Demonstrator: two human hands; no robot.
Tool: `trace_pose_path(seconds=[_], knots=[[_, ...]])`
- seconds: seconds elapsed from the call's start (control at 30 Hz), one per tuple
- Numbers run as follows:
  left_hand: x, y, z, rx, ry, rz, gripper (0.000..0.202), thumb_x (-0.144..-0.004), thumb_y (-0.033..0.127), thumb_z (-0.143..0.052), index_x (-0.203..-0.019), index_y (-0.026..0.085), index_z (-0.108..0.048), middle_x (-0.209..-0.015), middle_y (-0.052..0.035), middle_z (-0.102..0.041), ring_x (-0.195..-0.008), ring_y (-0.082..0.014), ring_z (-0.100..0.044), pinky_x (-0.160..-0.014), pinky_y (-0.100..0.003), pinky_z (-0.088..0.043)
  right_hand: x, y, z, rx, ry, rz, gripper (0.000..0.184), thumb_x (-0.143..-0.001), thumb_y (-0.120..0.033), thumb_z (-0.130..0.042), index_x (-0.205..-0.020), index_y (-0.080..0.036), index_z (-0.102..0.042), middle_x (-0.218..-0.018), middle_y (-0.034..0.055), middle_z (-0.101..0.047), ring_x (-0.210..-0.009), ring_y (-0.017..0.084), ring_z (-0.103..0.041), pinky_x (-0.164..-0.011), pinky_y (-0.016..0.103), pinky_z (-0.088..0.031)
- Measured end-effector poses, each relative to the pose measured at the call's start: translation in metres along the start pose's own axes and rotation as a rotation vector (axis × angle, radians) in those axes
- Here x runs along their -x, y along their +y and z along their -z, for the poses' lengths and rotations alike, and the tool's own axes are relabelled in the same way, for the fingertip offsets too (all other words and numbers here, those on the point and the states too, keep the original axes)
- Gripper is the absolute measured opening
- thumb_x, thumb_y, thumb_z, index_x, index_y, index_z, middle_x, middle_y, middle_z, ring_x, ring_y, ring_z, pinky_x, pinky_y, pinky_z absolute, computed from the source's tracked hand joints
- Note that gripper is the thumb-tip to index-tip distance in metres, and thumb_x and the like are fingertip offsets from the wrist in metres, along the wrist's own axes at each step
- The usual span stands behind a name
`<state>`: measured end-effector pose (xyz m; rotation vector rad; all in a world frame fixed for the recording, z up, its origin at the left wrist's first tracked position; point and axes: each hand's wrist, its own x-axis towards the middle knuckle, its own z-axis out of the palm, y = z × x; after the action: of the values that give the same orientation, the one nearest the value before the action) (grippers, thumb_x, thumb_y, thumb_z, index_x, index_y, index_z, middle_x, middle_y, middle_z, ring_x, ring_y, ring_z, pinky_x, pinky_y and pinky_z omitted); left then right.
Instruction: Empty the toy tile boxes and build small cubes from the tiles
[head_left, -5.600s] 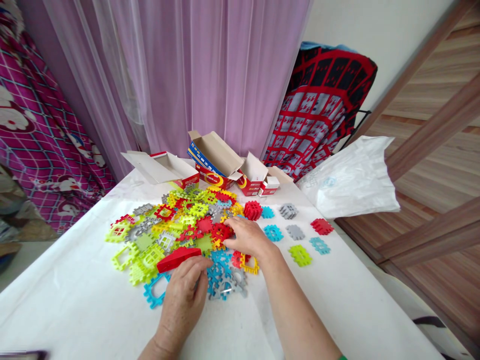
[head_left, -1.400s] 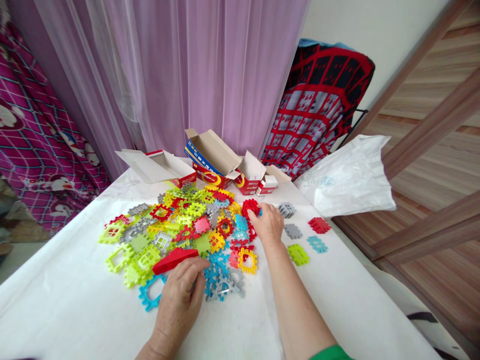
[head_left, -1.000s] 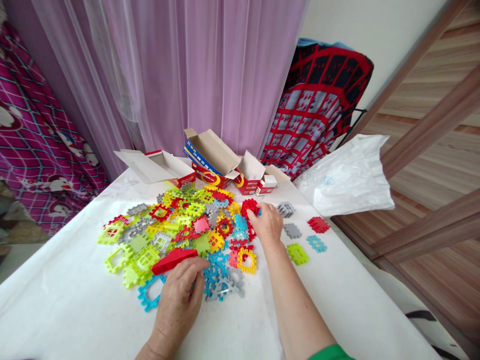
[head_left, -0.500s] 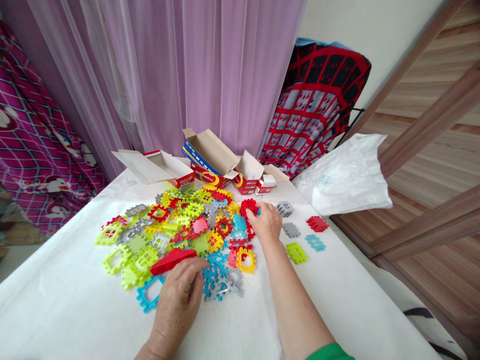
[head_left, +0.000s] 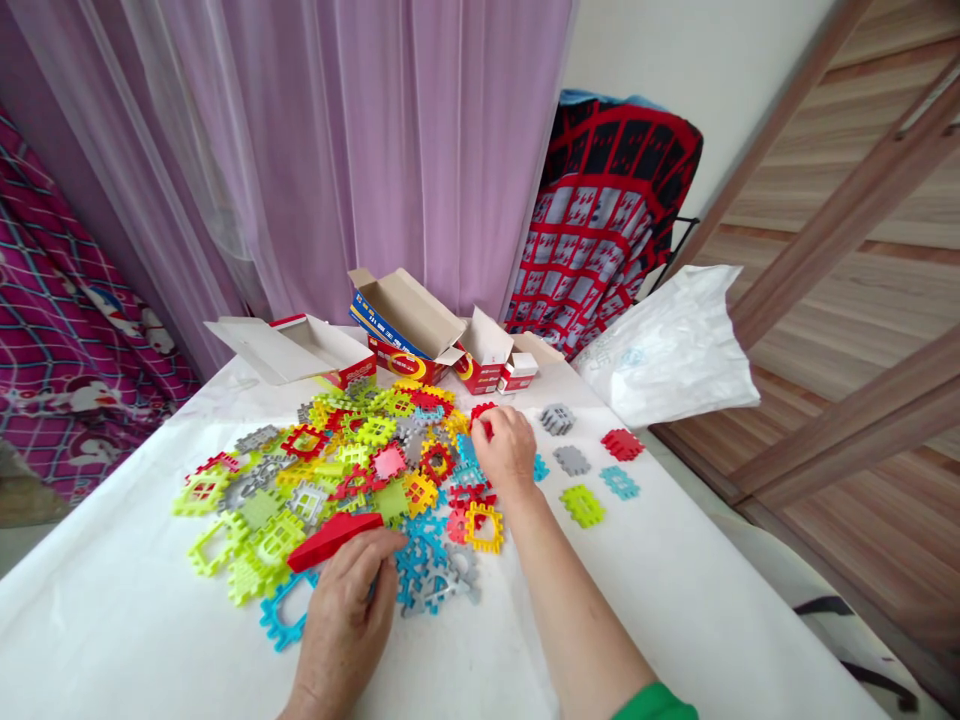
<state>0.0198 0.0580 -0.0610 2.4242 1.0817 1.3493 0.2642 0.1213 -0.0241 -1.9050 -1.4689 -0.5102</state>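
Note:
My right hand (head_left: 508,447) is at the right edge of a heap of toothed plastic building pieces (head_left: 390,462). Its fingers are curled on a red toothed piece (head_left: 481,410), mostly covered by the hand. A bit of blue piece (head_left: 541,467) shows beside the wrist. In front of the heap, my left hand (head_left: 351,598) is closed with bent fingers; what they hold, if anything, is hidden. Just beyond its knuckles lies a long red wedge-shaped piece (head_left: 334,541). A blue open-frame piece (head_left: 288,611) lies left of this hand.
Right of the heap lie grey (head_left: 572,460), green (head_left: 582,506), light blue (head_left: 619,482) and red (head_left: 622,444) pieces, with a stack of grey window pieces (head_left: 557,419). Open cardboard boxes (head_left: 409,318) stand behind. A white plastic bag (head_left: 671,350) sits at the table's right edge.
The view has shifted slightly. My right hand has moved a little left over the red piece, uncovering a blue piece on its right. My left hand has stayed in place.

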Motion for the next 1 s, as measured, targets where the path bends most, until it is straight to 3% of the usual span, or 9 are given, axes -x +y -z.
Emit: trace_pose_path(seconds=[0.23,0.4,0.63,0.8,1.0], knots=[[-0.001,-0.003,-0.001,-0.028,-0.002,-0.051,0.020,-0.089,0.019,-0.050,-0.101,0.024,-0.064,-0.089,-0.0025,-0.072,-0.081,-0.0156,-0.069,-0.071,-0.025,-0.056,0.027,-0.062,-0.006,-0.165,-0.073,0.421,0.016,-0.087,-0.023,-0.053,-0.071,-0.021,-0.059,-0.072,0.0018,-0.060,-0.074,0.017,-0.052,-0.071,0.030,-0.036],[0.001,-0.004,-0.003,-0.078,-0.038,-0.094,0.017,-0.088,0.019,-0.049,-0.095,0.024,-0.064,-0.088,-0.0024,-0.072,-0.080,-0.0160,-0.068,-0.071,-0.026,-0.054,0.041,-0.074,-0.003,-0.189,-0.044,0.516,0.016,-0.086,-0.024,-0.053,-0.071,-0.021,-0.058,-0.071,0.0013,-0.061,-0.072,0.017,-0.051,-0.070,0.031,-0.036],[0.003,-0.007,-0.007,-0.127,-0.050,-0.131,0.018,-0.088,0.020,-0.048,-0.094,0.024,-0.065,-0.088,-0.0029,-0.073,-0.080,-0.0173,-0.068,-0.072,-0.029,-0.054,0.065,-0.061,0.021,-0.247,0.006,0.458,0.015,-0.086,-0.020,-0.052,-0.073,-0.021,-0.058,-0.070,0.0005,-0.061,-0.072,0.016,-0.052,-0.070,0.031,-0.037],[0.004,-0.008,-0.007,-0.190,-0.078,-0.155,0.019,-0.087,0.020,-0.049,-0.096,0.024,-0.066,-0.090,-0.0031,-0.073,-0.082,-0.0187,-0.068,-0.073,-0.031,-0.054,0.088,-0.035,0.044,-0.304,0.015,0.407,0.016,-0.087,-0.019,-0.052,-0.073,-0.021,-0.059,-0.070,0.0009,-0.062,-0.071,0.016,-0.054,-0.070,0.029,-0.038],[0.006,-0.006,-0.005,-0.263,-0.129,-0.171,0.019,-0.085,0.020,-0.051,-0.093,0.025,-0.067,-0.092,-0.0043,-0.073,-0.086,-0.0214,-0.068,-0.077,-0.034,-0.055,0.112,0.010,0.067,-0.306,-0.003,0.165,0.017,-0.084,-0.017,-0.051,-0.072,-0.021,-0.062,-0.069,0.0014,-0.064,-0.070,0.015,-0.057,-0.069,0.025,-0.039]])
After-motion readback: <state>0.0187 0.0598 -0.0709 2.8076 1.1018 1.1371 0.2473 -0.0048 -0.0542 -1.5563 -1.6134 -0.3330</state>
